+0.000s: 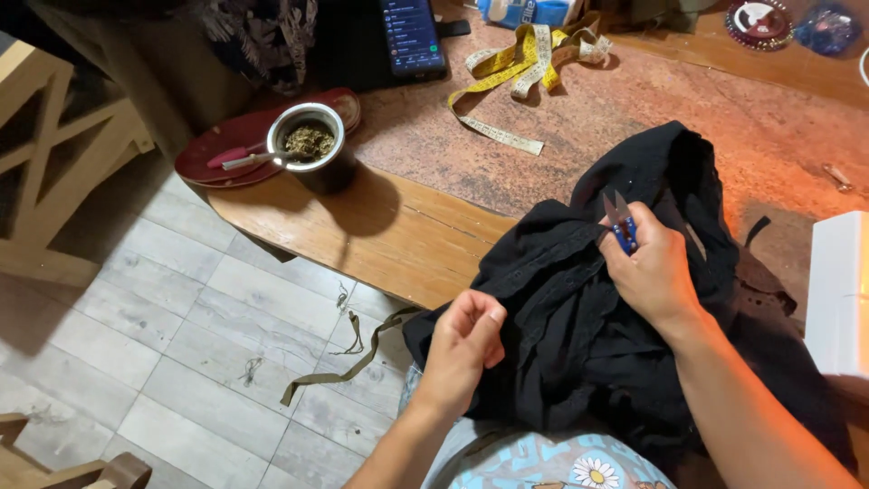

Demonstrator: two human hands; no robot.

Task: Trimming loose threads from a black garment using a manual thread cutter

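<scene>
Snips [619, 217] sit clamped in the right hand [654, 272]; left hand [463, 349] pinches black cloth [561, 308]; better pull it taut.

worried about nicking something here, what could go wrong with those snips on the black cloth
The thread snips in the right hand point into bunched folds of the black garment, so a blade might catch a hidden layer. The left hand pinches the cloth close by; a slip could reach its fingers. The garment overhangs the table edge and may slide.
</scene>
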